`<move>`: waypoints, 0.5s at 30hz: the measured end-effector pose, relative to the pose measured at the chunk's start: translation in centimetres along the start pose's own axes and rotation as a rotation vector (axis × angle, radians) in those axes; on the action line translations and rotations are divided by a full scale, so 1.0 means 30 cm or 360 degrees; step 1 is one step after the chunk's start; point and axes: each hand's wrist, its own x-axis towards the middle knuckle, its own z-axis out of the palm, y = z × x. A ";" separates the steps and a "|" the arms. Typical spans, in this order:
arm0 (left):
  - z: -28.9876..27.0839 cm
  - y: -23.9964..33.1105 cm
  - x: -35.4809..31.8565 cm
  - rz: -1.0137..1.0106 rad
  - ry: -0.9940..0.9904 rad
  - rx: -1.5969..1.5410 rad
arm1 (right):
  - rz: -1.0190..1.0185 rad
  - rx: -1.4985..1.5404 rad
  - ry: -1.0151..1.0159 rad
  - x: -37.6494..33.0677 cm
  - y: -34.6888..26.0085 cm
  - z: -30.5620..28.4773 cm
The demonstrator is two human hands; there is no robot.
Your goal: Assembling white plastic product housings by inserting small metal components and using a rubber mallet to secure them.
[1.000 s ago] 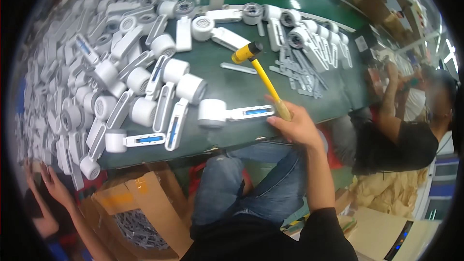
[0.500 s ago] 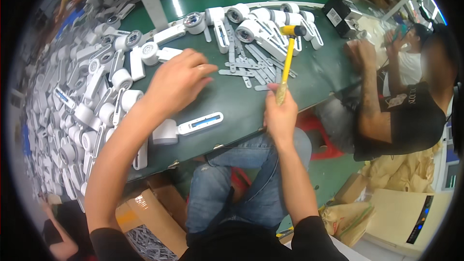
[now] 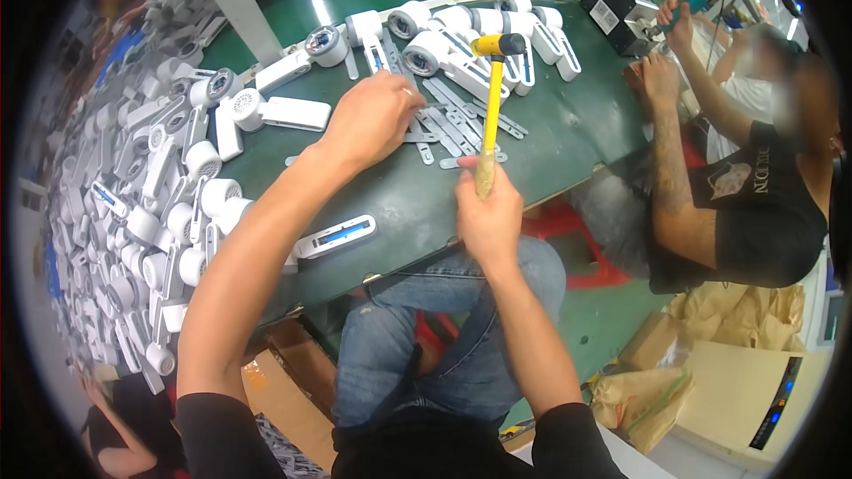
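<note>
My right hand (image 3: 493, 217) is wrapped round the lower handle of a mallet (image 3: 491, 111), held upright over the table's near edge. The mallet has a yellow handle and a yellow-and-black head. My left hand (image 3: 373, 120) reaches over the table with curled fingers, its fingertips at the left side of a loose pile of grey slotted strips (image 3: 457, 124). What its fingers pinch, if anything, is hidden. Near me lies a white handheld fan (image 3: 337, 237), its handle showing a blue part inside and its round end hidden behind my left forearm.
A large heap of white handheld fans (image 3: 133, 239) fills the left side. More fans (image 3: 470, 22) line the table's far edge near a metal post (image 3: 232, 0). A black box (image 3: 612, 13) stands far right. A co-worker (image 3: 737, 186) sits to the right; a cardboard box (image 3: 288, 408) is below left.
My left hand has moved right, from the bare tabletop to the grey strips. The mallet and my right hand have shifted slightly left in view, along with the whole scene.
</note>
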 end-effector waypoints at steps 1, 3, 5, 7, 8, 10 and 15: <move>-0.024 0.020 -0.006 -0.0006 0.0006 0.0012 | -0.0009 0.0007 -0.0008 0.003 0.017 -0.002; -0.119 0.064 -0.051 -0.0635 0.0159 -0.0551 | -0.0070 0.0078 -0.0054 0.009 0.041 0.001; -0.190 0.083 -0.105 -0.0750 0.0184 -0.0560 | -0.0067 0.0051 -0.0089 0.015 0.050 -0.015; -0.208 0.080 -0.184 -0.0873 0.0582 -0.0678 | 0.0012 0.0196 -0.0185 -0.005 0.017 -0.025; -0.215 0.041 -0.217 -0.0760 0.0618 -0.0462 | 0.0004 0.0199 -0.0228 -0.008 0.006 -0.021; -0.233 -0.044 -0.272 -0.0397 0.0760 0.0121 | -0.0091 0.0129 -0.0296 0.000 0.000 -0.022; -0.341 0.134 -0.355 -0.1278 0.0637 -0.1161 | 0.0098 0.0294 -0.0492 -0.096 -0.091 -0.042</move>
